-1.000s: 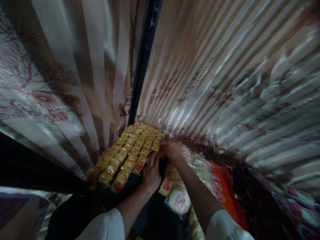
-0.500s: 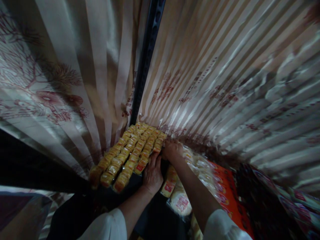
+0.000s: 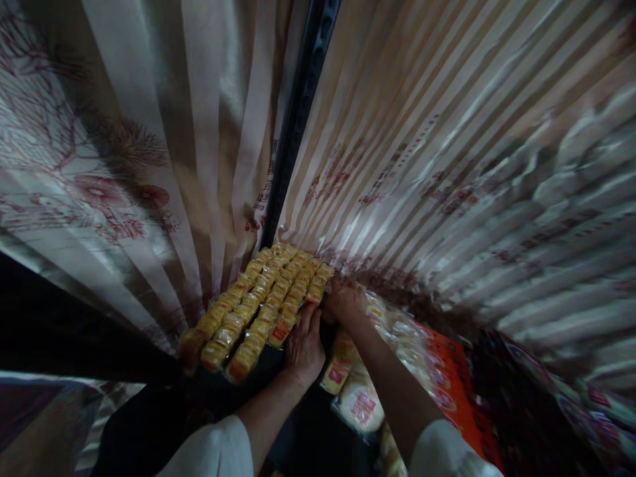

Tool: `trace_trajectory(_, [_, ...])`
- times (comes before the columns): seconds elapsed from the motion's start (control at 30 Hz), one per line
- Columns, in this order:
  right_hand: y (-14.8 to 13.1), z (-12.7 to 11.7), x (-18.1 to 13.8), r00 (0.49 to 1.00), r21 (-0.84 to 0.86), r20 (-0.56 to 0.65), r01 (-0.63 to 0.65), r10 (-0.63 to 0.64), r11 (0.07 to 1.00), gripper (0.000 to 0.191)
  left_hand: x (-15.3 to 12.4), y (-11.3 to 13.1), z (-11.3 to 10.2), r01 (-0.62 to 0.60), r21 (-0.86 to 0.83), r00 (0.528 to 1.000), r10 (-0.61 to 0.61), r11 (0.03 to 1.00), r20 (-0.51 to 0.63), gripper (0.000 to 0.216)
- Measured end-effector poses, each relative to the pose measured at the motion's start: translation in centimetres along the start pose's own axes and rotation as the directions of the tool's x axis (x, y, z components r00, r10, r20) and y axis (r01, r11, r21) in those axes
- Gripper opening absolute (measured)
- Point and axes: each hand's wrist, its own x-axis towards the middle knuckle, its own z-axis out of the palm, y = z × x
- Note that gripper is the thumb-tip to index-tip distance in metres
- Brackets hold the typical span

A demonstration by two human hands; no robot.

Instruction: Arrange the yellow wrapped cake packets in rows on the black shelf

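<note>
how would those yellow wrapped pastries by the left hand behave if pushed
The yellow wrapped pastries would probably slide fairly easily, since their wrapping looks glossy and smooth. Pushing one row sideways may nudge the next, as the rows sit close together. They might dent or crumble under hard pressure, judging by their baked look, though actual softness can't be seen.

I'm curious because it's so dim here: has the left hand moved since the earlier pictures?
No, not noticeably: the left hand keeps about the same place relative to the dark perforated post.
</note>
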Motion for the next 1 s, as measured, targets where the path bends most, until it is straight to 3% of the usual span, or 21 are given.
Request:
trace_trajectory(0.1, [0.2,-0.6,0.2,0.997,0.049,0.007,-0.082,0.082,0.995,0.041,0.0,-0.1,0.2,-0.027,-0.003,1.0,0.027,1.0,-0.01,0.049])
trace_trajectory(0.23, [0.8,-1.7,-0.1,0.986,0.084,-0.139,-0.077,0.088,0.994,0.036,-0.2,-0.4,0.4,-0.063,0.0,0.998,0.063,0.998,-0.007,0.05])
trace_trajectory(0.4, [1.7,-3.1,-1.9,0.972,0.129,-0.19,-0.113,0.137,0.985,0.033,-0.4,-0.7,0.7,-0.132,-0.003,0.99,0.131,0.991,-0.045,0.048])
trace_trajectory(0.6, [2.0,-3.6,-4.3,0.965,0.245,-0.262,0.067,-0.001,0.967,0.029,-1.1,-0.4,-0.1,-0.184,-0.079,0.977,0.173,0.98,-0.124,0.04])
trace_trajectory(0.8, [-0.2,-3.4,-5.3,0.973,0.286,-0.218,0.142,-0.08,0.948,0.022,-3.5,-0.2,-1.7,-0.126,-0.123,0.991,0.13,0.984,0.023,0.047])
trace_trajectory(1.0, [-2.8,-2.4,-5.9,0.984,0.277,-0.158,0.12,-0.078,0.953,0.024,-3.6,-0.9,-1.3,-0.031,-0.13,0.99,0.049,0.991,0.134,0.059])
